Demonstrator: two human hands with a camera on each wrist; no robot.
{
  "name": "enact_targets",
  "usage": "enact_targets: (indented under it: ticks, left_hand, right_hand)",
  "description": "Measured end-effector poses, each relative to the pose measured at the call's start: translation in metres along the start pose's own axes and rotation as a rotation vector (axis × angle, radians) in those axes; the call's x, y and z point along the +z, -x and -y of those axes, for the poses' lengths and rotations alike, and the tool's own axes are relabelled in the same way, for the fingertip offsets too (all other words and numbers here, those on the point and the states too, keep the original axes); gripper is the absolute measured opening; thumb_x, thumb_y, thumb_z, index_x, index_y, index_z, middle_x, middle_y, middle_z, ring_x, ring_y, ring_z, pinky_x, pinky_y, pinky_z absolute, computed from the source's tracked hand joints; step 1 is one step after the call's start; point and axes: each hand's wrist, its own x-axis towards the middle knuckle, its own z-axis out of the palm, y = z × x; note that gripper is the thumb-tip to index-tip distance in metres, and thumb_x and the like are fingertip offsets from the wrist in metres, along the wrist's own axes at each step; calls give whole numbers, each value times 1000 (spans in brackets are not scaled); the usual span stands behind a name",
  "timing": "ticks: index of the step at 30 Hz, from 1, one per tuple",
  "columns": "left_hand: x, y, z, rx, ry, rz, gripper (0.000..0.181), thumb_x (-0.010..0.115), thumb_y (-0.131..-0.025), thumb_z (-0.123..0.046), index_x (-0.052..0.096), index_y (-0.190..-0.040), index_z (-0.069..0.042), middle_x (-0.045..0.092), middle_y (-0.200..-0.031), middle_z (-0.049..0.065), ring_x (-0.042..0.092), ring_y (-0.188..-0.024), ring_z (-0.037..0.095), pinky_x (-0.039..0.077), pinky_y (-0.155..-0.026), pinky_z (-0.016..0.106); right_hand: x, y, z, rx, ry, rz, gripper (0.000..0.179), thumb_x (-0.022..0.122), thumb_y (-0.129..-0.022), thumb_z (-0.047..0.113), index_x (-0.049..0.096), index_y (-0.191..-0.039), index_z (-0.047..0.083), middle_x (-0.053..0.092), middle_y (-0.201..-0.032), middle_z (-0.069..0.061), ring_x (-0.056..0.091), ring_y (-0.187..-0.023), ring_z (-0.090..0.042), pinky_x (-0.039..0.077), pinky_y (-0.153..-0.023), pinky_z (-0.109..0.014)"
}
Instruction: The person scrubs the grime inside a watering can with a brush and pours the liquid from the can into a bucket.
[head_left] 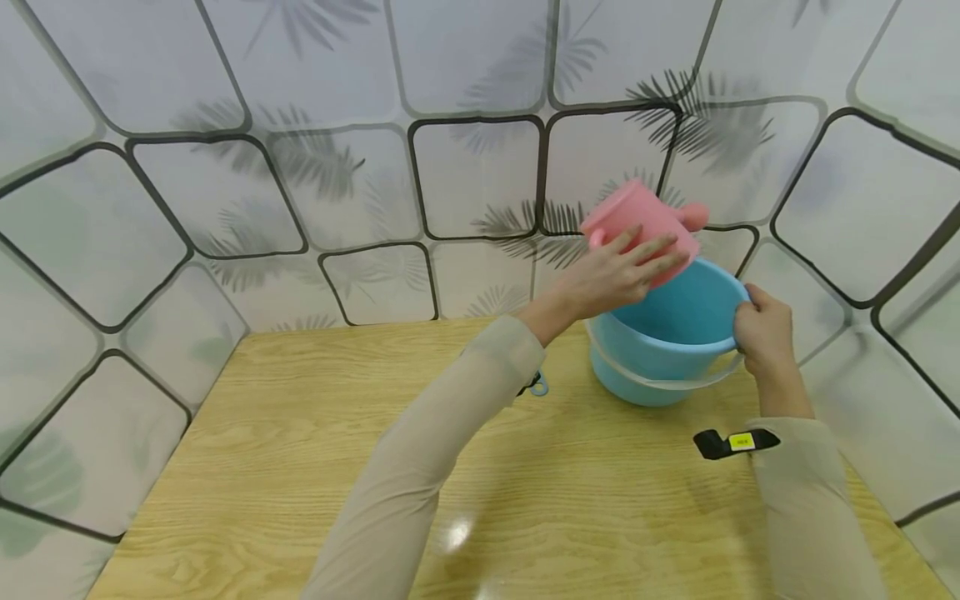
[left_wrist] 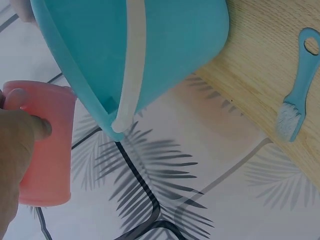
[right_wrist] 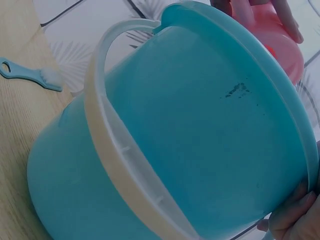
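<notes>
My left hand [head_left: 611, 279] grips a pink plastic watering can [head_left: 637, 217] by its side, holding it tilted above the far rim of a light blue bucket [head_left: 637, 367]. The can has a short spout with a round knob [head_left: 694, 217] on its right. In the left wrist view the thumb [left_wrist: 42, 127] lies against the can near its small handle. My right hand [head_left: 767, 329] grips the bucket's rim at the right. The bucket's white carrying handle [head_left: 667, 383] hangs down at its front. Dark specks [right_wrist: 237, 90] show on the bucket's inner wall.
A blue brush [left_wrist: 300, 82] with white bristles lies on the wooden table [head_left: 300, 442], left of the bucket; my left sleeve hides most of it in the head view. Patterned walls [head_left: 480, 179] close off the table's back and sides.
</notes>
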Motion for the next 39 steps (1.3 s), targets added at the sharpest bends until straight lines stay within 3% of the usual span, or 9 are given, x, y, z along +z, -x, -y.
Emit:
enact_targets:
  ticks: [3, 4, 7, 10, 18, 24, 30, 35, 39]
  left_hand:
    - [-1, -2, 0, 8, 0, -4, 42, 36, -105, 0, 74, -113, -16, 42, -156, 1, 36, -145, 23, 31, -118, 48]
    - [-2, -2, 0, 8, -1, -6, 43, 36, -105, 1, 74, -113, -16, 42, -155, 1, 36, -145, 23, 31, -118, 48]
    - [-2, -3, 0, 14, -8, -17, 45, 34, -104, 2, 74, -115, -15, 43, -155, 1, 37, -145, 23, 31, -118, 47]
    - [-3, -5, 0, 22, -17, -23, 48, 31, -104, 4, 73, -116, -15, 43, -155, 1, 37, -144, 22, 31, -118, 47]
    - [-10, -13, 5, 78, 6, -6, 46, 30, -105, 3, 66, -129, -11, 42, -155, 2, 37, -144, 21, 30, -119, 45]
    - [-18, -21, 7, 129, 14, 56, 42, 34, -107, -3, 53, -144, -10, 39, -157, 3, 34, -146, 22, 29, -119, 46]
    - [-22, -26, 8, 163, -3, 79, 40, 37, -107, -5, 54, -143, -11, 38, -158, 2, 34, -146, 22, 29, -119, 46]
    - [-27, -31, 10, 214, -4, 101, 39, 36, -107, -8, 57, -141, -11, 37, -158, 3, 32, -147, 23, 29, -119, 46]
    - [-32, -36, 14, 253, 12, 123, 36, 40, -106, -10, 66, -130, -11, 35, -159, 5, 31, -147, 26, 28, -119, 48]
  right_hand:
    - [-1, 0, -1, 0, 23, 8, 57, 23, -100, 17, 16, -155, 5, 15, -161, -18, 16, -146, -35, 28, -118, -48]
    - [-2, 0, -1, -1, 35, 10, 57, 23, -100, 17, 16, -156, 5, 17, -161, -19, 28, -143, -36, 38, -113, -43]
    - [-3, 0, -3, -2, 53, 13, 57, 23, -100, 17, 17, -156, 5, 21, -160, -20, 49, -121, -34, 54, -78, -26]
    - [-3, 0, -4, -4, 64, 8, 57, 24, -100, 16, 19, -156, 5, 25, -158, -23, 51, -95, -27, 38, -46, -21]
    - [-4, 1, -3, 3, 42, 3, 57, 23, -100, 17, 18, -155, 5, 18, -160, -20, 30, -135, -38, 41, -58, -15]
    - [-4, 2, 0, 18, 43, -6, 57, 23, -100, 19, 17, -155, 7, 17, -161, -15, 22, -142, -31, 44, -97, -28]
    - [-4, 0, -1, 16, 38, -9, 57, 23, -101, 19, 18, -156, 7, 18, -161, -15, 28, -137, -33, 43, -68, -17]
    - [-3, 0, -1, 23, 36, -14, 56, 24, -101, 19, 19, -155, 7, 19, -161, -14, 24, -140, -28, 41, -95, -25]
    - [-3, 0, -1, 14, 27, -7, 56, 24, -101, 19, 19, -155, 6, 19, -161, -16, 27, -138, -31, 46, -81, -21]
